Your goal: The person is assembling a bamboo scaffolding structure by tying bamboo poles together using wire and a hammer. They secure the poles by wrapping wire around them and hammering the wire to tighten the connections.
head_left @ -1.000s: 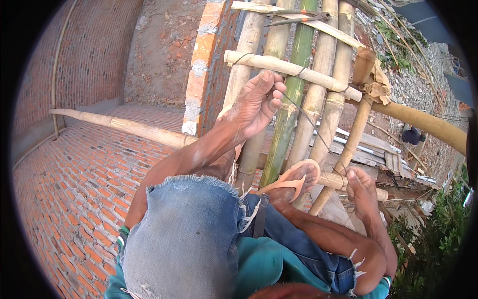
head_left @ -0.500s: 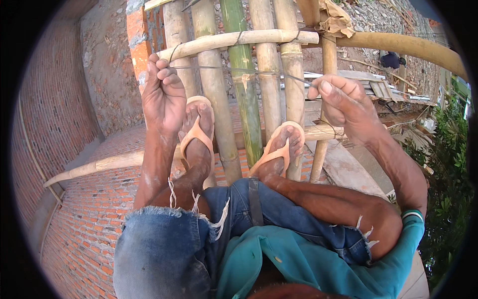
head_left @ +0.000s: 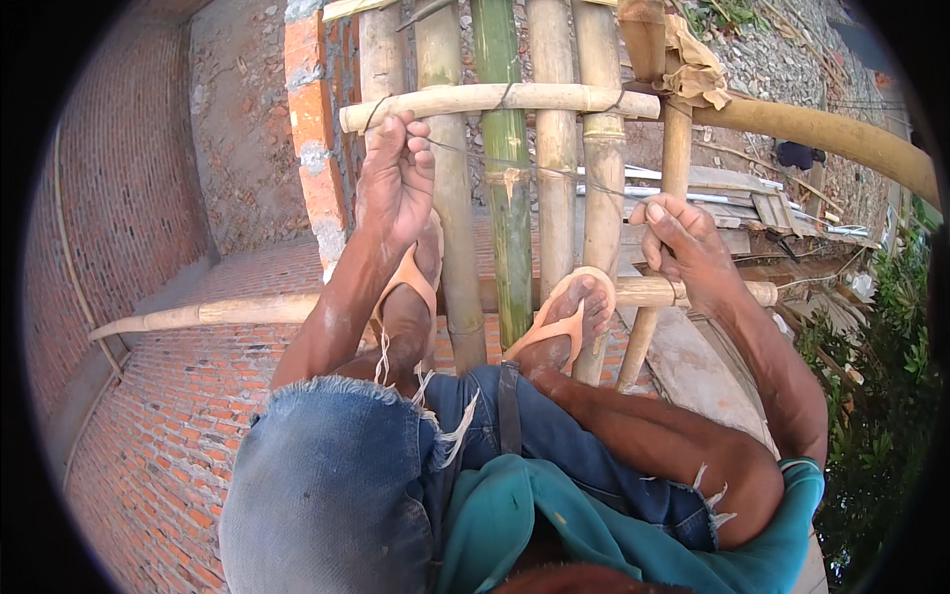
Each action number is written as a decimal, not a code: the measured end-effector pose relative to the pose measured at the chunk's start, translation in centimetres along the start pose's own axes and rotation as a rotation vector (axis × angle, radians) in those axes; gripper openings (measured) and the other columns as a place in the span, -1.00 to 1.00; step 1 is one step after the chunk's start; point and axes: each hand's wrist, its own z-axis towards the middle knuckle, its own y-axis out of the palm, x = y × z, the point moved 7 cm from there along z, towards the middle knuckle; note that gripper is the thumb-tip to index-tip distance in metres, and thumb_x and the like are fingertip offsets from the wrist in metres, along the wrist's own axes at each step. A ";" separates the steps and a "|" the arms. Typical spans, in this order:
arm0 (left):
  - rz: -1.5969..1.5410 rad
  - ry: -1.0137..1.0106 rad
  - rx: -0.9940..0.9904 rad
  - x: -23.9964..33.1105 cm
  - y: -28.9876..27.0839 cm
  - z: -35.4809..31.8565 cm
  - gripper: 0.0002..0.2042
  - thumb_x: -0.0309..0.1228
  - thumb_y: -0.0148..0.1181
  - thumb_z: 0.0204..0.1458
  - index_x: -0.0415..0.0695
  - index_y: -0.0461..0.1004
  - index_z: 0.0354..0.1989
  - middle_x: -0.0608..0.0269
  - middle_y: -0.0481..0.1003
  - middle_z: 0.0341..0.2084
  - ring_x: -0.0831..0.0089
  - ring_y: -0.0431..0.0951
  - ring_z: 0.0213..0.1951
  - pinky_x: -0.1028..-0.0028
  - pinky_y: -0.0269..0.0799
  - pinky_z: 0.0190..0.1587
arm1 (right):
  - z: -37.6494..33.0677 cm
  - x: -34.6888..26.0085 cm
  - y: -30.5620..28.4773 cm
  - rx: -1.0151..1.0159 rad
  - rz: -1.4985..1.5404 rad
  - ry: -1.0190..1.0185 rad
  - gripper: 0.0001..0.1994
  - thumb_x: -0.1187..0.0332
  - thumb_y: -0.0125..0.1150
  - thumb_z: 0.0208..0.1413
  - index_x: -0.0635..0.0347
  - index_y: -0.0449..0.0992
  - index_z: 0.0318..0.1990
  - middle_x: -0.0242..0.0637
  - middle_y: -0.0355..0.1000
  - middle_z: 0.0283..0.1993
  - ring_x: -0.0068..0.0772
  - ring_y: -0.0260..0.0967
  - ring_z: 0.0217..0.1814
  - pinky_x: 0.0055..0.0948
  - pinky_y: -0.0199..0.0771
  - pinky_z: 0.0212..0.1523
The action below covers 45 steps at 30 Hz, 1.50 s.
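A thin dark wire [head_left: 539, 167] stretches between my hands above a row of upright-lying bamboo poles, one of them a green bamboo pole [head_left: 508, 223]. My left hand [head_left: 398, 183], palm upward, pinches one end near the left end of a short bamboo crosspiece [head_left: 554, 97]. Out to the right, my right hand [head_left: 688, 243] is closed on the other end, fingers curled. Dark ties wrap the crosspiece where it crosses the poles. Under my left hand, part of my left foot is hidden.
My sandalled feet stand on the poles, the right sandal [head_left: 564, 332] in plain view. A long horizontal bamboo pole [head_left: 208, 315] runs beneath. Left is a brick wall [head_left: 129, 188]; a brick pillar [head_left: 309, 109] rises nearby. Boards [head_left: 722, 188], rubble and green plants [head_left: 876, 396] lie to the right.
My right hand has come lower and slightly nearer, so the wire slopes down more to the right. The poles and my left hand appear shifted rightward as the view moves.
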 end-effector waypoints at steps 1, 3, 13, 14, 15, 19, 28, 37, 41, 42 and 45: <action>0.101 -0.016 0.015 -0.5 -0.2 -0.5 -0.75 -0.29 0.17 0.33 -0.23 0.43 -0.01 0.14 0.58 -0.25 0.57 0.62 -0.30 0.62 0.68 -0.22 | 0.1 0.9 0.1 0.009 -0.039 0.032 -0.63 0.07 -0.02 0.47 0.20 0.51 0.06 -0.53 0.33 -0.52 -0.79 -0.01 -0.58 -0.65 0.02 -0.56; 0.249 -0.088 0.109 -1.7 -0.8 -1.8 -0.75 -0.30 0.17 0.33 -0.22 0.43 0.01 0.16 0.56 -0.23 0.59 0.61 -0.27 0.64 0.67 -0.18 | -0.1 1.9 0.6 0.024 -0.137 -0.026 -0.61 0.09 -0.04 0.48 0.22 0.51 0.12 -0.53 0.35 -0.51 -0.78 0.04 -0.57 -0.65 0.06 -0.54; 0.034 -0.107 0.019 -4.2 0.6 -2.2 -0.76 -0.32 0.19 0.31 -0.21 0.42 0.00 0.15 0.56 -0.20 0.58 0.63 -0.27 0.64 0.69 -0.16 | -1.9 4.5 5.9 -0.151 -0.270 -0.048 -0.58 0.09 0.04 0.46 0.34 0.55 0.07 -0.42 0.49 -0.36 -0.67 0.33 -0.38 -0.53 0.43 -0.31; 0.054 -0.090 0.107 -4.1 -0.1 -1.8 -0.76 -0.32 0.19 0.31 -0.20 0.42 0.00 0.15 0.56 -0.20 0.58 0.63 -0.27 0.64 0.69 -0.17 | -2.2 4.1 6.5 -0.171 -0.319 -0.137 -0.56 0.08 0.05 0.46 0.35 0.55 0.08 -0.41 0.50 -0.37 -0.67 0.33 -0.38 -0.53 0.43 -0.31; 0.058 -0.089 0.130 -4.0 -0.5 -1.5 -0.76 -0.33 0.19 0.31 -0.20 0.42 0.01 0.15 0.56 -0.21 0.58 0.63 -0.28 0.64 0.68 -0.17 | -2.5 5.2 5.8 -0.126 -0.152 0.063 -0.55 0.05 0.06 0.45 0.34 0.56 0.08 -0.39 0.52 -0.32 -0.64 0.36 -0.38 -0.51 0.47 -0.27; 0.106 -0.105 0.037 -4.7 -0.2 -0.8 -0.76 -0.32 0.18 0.32 -0.20 0.42 0.01 0.17 0.57 -0.22 0.59 0.61 -0.30 0.64 0.66 -0.20 | -3.7 5.1 5.5 -0.115 -0.012 0.100 -0.57 0.06 0.07 0.44 0.30 0.58 0.08 -0.45 0.51 -0.31 -0.67 0.35 -0.37 -0.53 0.47 -0.26; 0.139 -0.229 0.049 -7.4 0.6 -0.6 -0.76 -0.31 0.19 0.31 -0.17 0.43 0.03 0.21 0.56 -0.21 0.60 0.60 -0.28 0.64 0.63 -0.21 | -6.4 5.7 3.8 0.056 -0.039 0.139 -0.60 0.02 0.14 0.40 0.22 0.61 -0.02 -0.65 0.16 -0.61 -0.77 -0.08 -0.63 -0.61 -0.09 -0.57; -0.042 -0.311 -0.002 -8.2 0.6 0.4 -0.79 -0.34 0.16 0.33 -0.19 0.45 0.00 0.20 0.56 -0.23 0.57 0.61 -0.28 0.61 0.65 -0.23 | -6.7 6.3 4.8 0.042 0.021 0.208 -0.59 0.08 0.08 0.44 0.23 0.55 0.16 -0.61 0.34 -0.45 -0.81 0.10 -0.47 -0.67 0.13 -0.46; -0.083 -0.310 0.075 -8.2 -0.6 1.0 -0.80 -0.34 0.11 0.36 -0.20 0.46 -0.01 0.19 0.55 -0.23 0.55 0.61 -0.28 0.60 0.65 -0.24 | -6.5 3.5 3.3 0.179 -0.247 -0.032 -0.62 0.14 0.06 0.45 0.27 0.58 0.11 -0.53 0.34 -0.49 -0.78 0.16 -0.45 -0.65 0.22 -0.42; -0.129 -0.300 -0.035 -8.0 0.1 1.2 -0.81 -0.33 0.12 0.35 -0.18 0.46 -0.02 0.20 0.56 -0.24 0.56 0.62 -0.29 0.61 0.65 -0.25 | -6.4 3.3 3.4 0.140 -0.226 -0.059 -0.60 0.10 0.08 0.44 0.26 0.58 0.11 -0.56 0.28 -0.52 -0.78 0.10 -0.49 -0.64 0.14 -0.46; -0.203 -0.315 -0.160 -7.8 1.3 1.4 -0.82 -0.32 0.14 0.34 -0.13 0.48 -0.02 0.25 0.56 -0.24 0.58 0.61 -0.28 0.61 0.64 -0.23 | -6.0 3.7 3.2 0.135 -0.165 -0.061 -0.58 0.04 0.11 0.41 0.23 0.59 0.11 -0.62 0.16 -0.57 -0.77 -0.02 -0.56 -0.63 -0.01 -0.51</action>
